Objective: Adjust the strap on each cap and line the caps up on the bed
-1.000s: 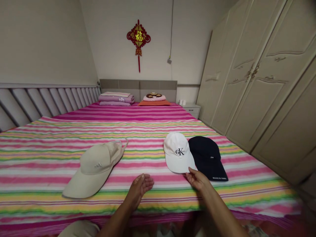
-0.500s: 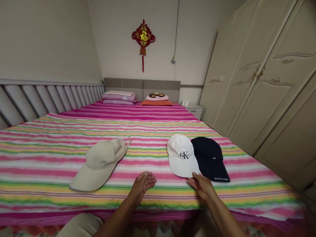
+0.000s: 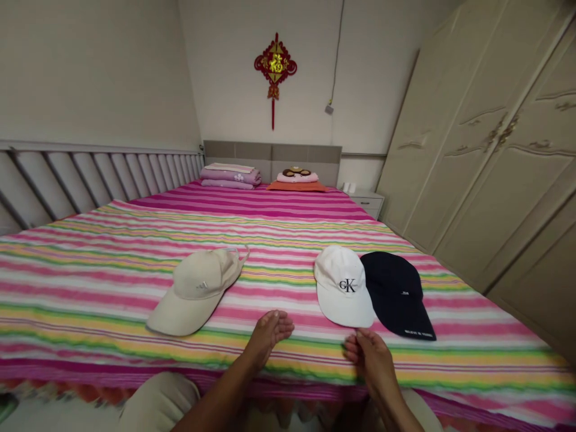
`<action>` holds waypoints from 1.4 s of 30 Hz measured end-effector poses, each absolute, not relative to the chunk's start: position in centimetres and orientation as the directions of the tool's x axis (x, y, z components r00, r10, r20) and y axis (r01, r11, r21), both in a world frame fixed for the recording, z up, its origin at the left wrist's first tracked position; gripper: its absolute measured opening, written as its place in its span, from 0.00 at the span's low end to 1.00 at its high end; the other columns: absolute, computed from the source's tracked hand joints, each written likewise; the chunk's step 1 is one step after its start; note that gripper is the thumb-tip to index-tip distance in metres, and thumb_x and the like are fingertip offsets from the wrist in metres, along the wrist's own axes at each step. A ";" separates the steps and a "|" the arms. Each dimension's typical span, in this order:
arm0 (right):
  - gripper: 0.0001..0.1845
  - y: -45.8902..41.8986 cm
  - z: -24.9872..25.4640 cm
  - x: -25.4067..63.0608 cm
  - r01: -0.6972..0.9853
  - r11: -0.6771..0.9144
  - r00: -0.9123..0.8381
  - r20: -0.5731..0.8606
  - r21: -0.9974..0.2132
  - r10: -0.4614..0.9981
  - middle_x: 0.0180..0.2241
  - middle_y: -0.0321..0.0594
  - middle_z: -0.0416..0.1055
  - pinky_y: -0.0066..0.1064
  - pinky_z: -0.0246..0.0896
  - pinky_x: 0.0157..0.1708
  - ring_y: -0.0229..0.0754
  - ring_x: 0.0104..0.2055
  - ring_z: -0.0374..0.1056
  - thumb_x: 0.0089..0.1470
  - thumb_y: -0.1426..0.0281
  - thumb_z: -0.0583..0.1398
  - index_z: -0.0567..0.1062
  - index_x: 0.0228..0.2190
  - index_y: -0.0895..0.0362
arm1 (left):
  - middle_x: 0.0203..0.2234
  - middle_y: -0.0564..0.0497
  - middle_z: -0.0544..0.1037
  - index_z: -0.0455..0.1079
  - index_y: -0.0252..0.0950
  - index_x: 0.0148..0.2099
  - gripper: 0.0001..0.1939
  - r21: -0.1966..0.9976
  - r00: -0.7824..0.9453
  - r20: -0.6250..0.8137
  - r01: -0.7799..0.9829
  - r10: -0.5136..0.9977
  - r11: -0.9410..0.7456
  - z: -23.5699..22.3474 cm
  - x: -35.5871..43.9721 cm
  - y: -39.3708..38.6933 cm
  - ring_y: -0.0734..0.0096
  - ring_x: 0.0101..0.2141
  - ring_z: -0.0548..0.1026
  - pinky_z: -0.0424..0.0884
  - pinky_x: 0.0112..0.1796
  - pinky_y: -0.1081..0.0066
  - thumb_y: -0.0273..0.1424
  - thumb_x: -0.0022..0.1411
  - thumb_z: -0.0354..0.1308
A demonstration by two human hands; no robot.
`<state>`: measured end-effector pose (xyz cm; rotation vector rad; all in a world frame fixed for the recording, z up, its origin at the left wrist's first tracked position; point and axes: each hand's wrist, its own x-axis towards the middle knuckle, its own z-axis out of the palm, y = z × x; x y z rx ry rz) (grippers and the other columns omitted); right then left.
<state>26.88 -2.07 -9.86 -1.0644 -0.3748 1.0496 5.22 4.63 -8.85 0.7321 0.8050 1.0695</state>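
A white cap with black "CK" letters lies on the striped bedspread, its brim towards me. It overlaps the side of a navy cap with small white lettering on the brim. Just below the white brim is my right hand, fingers loosely bent and apart, holding nothing. My left hand hovers over the bedspread between the caps, palm turned inward and fingers stretched out, also holding nothing. On the left rests a beige cap with a small logo, its strap trailing towards the back.
The striped bedspread covers the near part of the bed. Folded purple bedding and a pink-and-orange stack sit by the headboard. A slatted rail runs along the left; a cream wardrobe stands right, beyond a nightstand.
My right hand has let go of the white cap's brim and drawn back slightly towards me. The view has turned a little left, so everything appears shifted right.
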 end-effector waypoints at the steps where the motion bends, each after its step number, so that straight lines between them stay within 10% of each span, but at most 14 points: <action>1: 0.19 -2.1 -9.7 26.2 -0.508 0.054 0.462 -0.219 -0.860 0.859 0.16 0.30 0.69 0.22 0.63 0.13 0.35 0.16 0.67 0.32 0.69 0.67 0.65 0.27 0.58 | 0.24 0.44 0.76 0.66 0.30 0.31 0.15 0.827 0.260 -0.214 -0.464 0.941 0.317 -8.8 5.2 4.5 0.65 0.28 0.75 0.67 0.34 0.66 0.39 0.50 0.58; 12: 0.19 -2.3 -11.1 26.8 -0.317 -0.133 0.408 -0.261 -0.939 0.875 0.20 0.34 0.71 0.25 0.65 0.21 0.36 0.21 0.67 0.29 0.62 0.67 0.69 0.24 0.58 | 0.22 0.48 0.76 0.66 0.31 0.34 0.05 0.727 -0.111 -0.383 -0.649 0.917 0.225 -7.4 -3.4 2.8 0.72 0.24 0.75 0.70 0.29 0.72 0.27 0.52 0.57; 16: 0.17 -3.2 -12.9 25.8 0.167 -0.140 0.467 -0.047 -0.976 0.883 0.18 0.35 0.70 0.30 0.62 0.21 0.41 0.22 0.67 0.37 0.55 0.59 0.69 0.25 0.55 | 0.20 0.52 0.74 0.64 0.32 0.31 0.01 0.736 -0.337 -0.427 -0.668 0.839 0.106 -7.9 -7.2 1.6 0.77 0.21 0.73 0.70 0.26 0.76 0.24 0.54 0.54; 22: 0.14 -4.2 -13.6 23.5 0.836 0.160 0.148 0.495 -0.526 0.856 0.26 0.43 0.72 0.35 0.62 0.26 0.47 0.28 0.69 0.48 0.60 0.50 0.70 0.26 0.55 | 0.16 0.57 0.71 0.63 0.35 0.28 0.04 0.760 -0.533 -0.437 -0.649 0.725 -0.019 -8.0 -9.7 1.1 0.81 0.18 0.71 0.68 0.24 0.79 0.25 0.53 0.56; 30: 0.12 -4.1 -14.4 23.5 0.946 0.268 -0.064 0.701 -0.185 0.711 0.25 0.43 0.71 0.31 0.62 0.24 0.43 0.26 0.70 0.54 0.65 0.47 0.68 0.30 0.57 | 0.16 0.56 0.71 0.64 0.34 0.25 0.06 0.794 -0.603 -0.430 -0.607 0.672 -0.037 -7.2 -10.7 1.6 0.81 0.19 0.71 0.67 0.23 0.81 0.22 0.50 0.58; 42: 0.11 -4.0 -14.5 23.7 0.953 0.302 -0.171 0.765 -0.033 0.621 0.25 0.41 0.70 0.30 0.63 0.27 0.41 0.27 0.70 0.55 0.68 0.48 0.67 0.31 0.59 | 0.17 0.57 0.71 0.65 0.34 0.29 0.03 0.778 -0.648 -0.391 -0.612 0.654 -0.141 -5.6 -10.1 1.5 0.81 0.17 0.71 0.67 0.19 0.81 0.24 0.50 0.58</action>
